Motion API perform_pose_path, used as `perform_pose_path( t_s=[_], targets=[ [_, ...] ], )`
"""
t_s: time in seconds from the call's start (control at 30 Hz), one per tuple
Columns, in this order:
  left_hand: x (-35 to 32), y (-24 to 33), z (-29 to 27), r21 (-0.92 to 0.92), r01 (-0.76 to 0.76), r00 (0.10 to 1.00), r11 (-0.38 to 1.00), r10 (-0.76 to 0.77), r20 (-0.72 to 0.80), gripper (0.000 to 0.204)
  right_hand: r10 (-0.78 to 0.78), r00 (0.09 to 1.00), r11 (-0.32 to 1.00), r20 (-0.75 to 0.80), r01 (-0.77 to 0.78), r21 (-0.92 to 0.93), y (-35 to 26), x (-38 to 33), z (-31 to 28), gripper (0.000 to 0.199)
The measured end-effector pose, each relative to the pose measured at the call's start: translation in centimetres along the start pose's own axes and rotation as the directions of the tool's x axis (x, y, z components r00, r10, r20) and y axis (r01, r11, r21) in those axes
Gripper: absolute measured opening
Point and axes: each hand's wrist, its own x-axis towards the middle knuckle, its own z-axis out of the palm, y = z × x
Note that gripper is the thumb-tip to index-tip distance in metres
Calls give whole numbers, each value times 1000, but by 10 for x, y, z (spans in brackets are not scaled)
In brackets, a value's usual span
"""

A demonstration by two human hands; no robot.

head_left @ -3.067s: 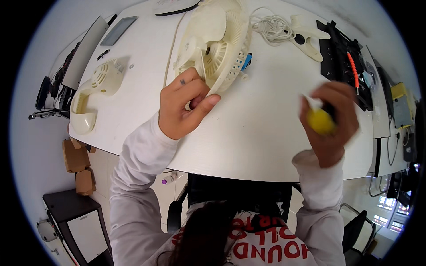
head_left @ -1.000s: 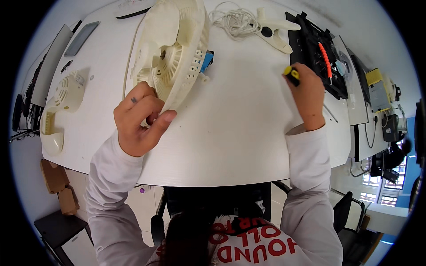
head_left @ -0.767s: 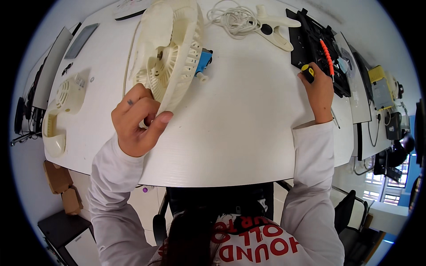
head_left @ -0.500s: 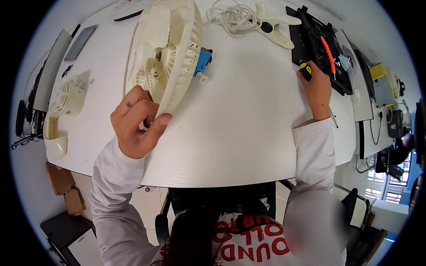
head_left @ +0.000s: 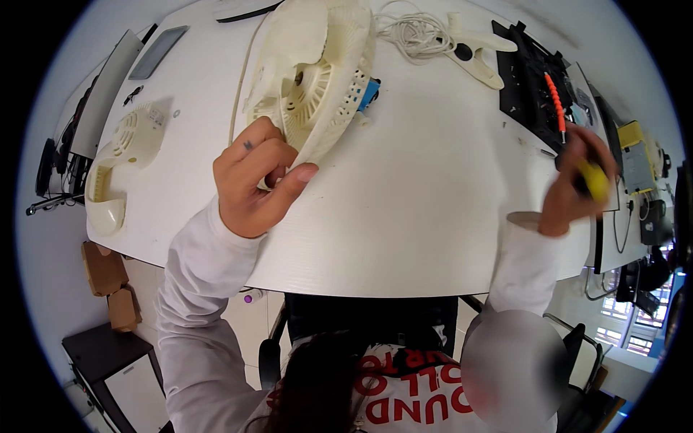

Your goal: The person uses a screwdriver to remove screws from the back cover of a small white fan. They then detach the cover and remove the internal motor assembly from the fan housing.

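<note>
My left hand (head_left: 256, 180) pinches cream fan housing (head_left: 338, 107) | long axis toward worktop's (head_left: 404, 216) far edge | right hand (head_left: 567, 191), by right edge, grips blurred yellow tool (head_left: 596, 182), perhaps screwdriver

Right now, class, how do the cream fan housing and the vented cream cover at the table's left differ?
The fan housing is larger, the vented cover smaller. The left hand grips the fan housing by its edge; the vented cover lies untouched on the table. Both are cream-coloured with slots.
</note>
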Motion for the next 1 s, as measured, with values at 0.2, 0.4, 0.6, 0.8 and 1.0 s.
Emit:
perform_pose_path(
  t_s=[0.2,0.4,0.6,0.8,1.0],
  targets=[
    [0,1,2,-11,25,999,1000,-25,-27,23,-112,968,986,-223,135,94,-34,15,-25,85],
    [-3,-5,1,3,-2,998,1000,2,-58,23,388,903,846,184,-428,317,-35,-20,10,89],
    [-2,-5,3,-39,25,996,999,-29,-86,24,487,830,781,271,-553,290,-31,-32,0,92],
    [-3,-4,3,-49,29,994,998,-34,-100,25,433,857,809,280,-507,298,-24,-40,-6,78],
    [-4,-5,2,-29,25,995,999,-27,-92,26,403,859,813,316,-494,307,-28,-45,-4,70]
  ],
)
